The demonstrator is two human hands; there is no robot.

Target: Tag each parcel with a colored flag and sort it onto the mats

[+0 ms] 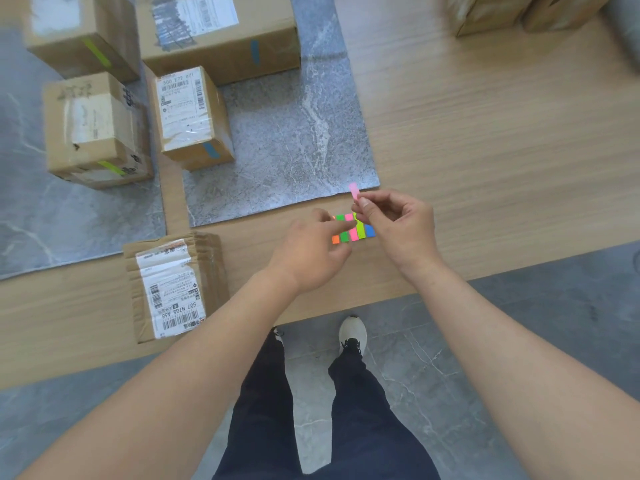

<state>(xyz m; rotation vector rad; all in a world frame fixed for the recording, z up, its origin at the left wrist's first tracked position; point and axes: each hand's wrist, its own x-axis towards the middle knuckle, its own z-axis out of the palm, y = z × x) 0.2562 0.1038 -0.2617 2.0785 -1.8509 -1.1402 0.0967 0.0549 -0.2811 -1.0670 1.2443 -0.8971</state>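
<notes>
My right hand pinches a pink flag between thumb and forefinger, held up above a pad of colored flags lying on the wooden table. My left hand holds the pad's left end with its fingertips. A flat cardboard parcel with a white label lies near the table's front edge, left of my hands. On the middle grey mat stand two boxes with blue flags. The left grey mat carries two boxes with green flags.
More cardboard parcels sit at the table's far right. The table's front edge runs just in front of my legs, with a grey tiled floor below.
</notes>
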